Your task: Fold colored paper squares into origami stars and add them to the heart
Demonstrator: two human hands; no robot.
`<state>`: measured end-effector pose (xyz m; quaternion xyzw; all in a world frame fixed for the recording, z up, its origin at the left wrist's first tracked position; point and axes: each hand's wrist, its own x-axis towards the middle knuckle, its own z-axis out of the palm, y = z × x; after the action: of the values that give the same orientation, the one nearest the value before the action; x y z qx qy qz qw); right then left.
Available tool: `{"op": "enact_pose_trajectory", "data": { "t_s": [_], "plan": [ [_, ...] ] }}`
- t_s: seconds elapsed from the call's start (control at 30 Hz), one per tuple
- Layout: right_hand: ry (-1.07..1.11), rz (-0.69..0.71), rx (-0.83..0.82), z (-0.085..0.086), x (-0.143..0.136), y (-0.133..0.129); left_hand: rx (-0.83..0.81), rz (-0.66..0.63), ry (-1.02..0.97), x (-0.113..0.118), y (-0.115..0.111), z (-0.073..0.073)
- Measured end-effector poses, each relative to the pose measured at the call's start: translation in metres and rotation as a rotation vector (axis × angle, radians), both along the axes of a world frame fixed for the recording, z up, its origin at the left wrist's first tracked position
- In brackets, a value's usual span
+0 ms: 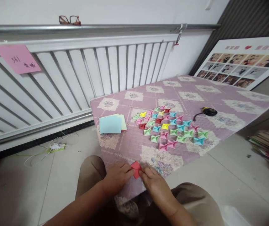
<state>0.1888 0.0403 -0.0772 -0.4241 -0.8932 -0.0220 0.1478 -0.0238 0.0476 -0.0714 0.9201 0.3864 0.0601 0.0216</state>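
Observation:
A small folded red paper lies at the near edge of the table, between my two hands. My left hand is closed on its left side. From the right, my right hand pinches the other side, thumb and fingers pressed together. Beyond them stand rows of small folded paper pieces in pink, green, blue, yellow and red. To the left of these rests a stack of paper sheets, light blue on top, with pale yellow and red edges showing beneath.
A purple flowered cloth covers the table. On its right lies a black object with a strap. A photo board leans at the far end. Behind is a white radiator; a power strip sits on the floor.

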Motion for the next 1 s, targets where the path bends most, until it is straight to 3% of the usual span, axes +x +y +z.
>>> {"op": "enact_pose_trajectory", "data": {
  "t_s": [0.17, 0.33, 0.5, 0.67, 1.0],
  "plan": [
    [0.056, -0.098, 0.037, -0.01, 0.0, -0.017, -0.03, 0.009, 0.072, 0.003, -0.012, 0.005],
    [0.058, -0.214, 0.032, -0.008, -0.012, -0.028, -0.077, 0.033, 0.107, 0.007, -0.018, 0.014],
    [0.023, -0.095, 0.067, -0.015, -0.023, -0.036, -0.087, 0.046, 0.08, 0.007, -0.018, 0.012],
    [-0.003, -0.081, 0.034, -0.029, -0.022, -0.04, -0.087, 0.08, 0.052, 0.003, -0.022, 0.007],
    [-0.011, -0.042, 0.092, -0.033, -0.008, -0.042, -0.023, 0.126, 0.08, 0.003, -0.026, -0.001]
  ]
}}
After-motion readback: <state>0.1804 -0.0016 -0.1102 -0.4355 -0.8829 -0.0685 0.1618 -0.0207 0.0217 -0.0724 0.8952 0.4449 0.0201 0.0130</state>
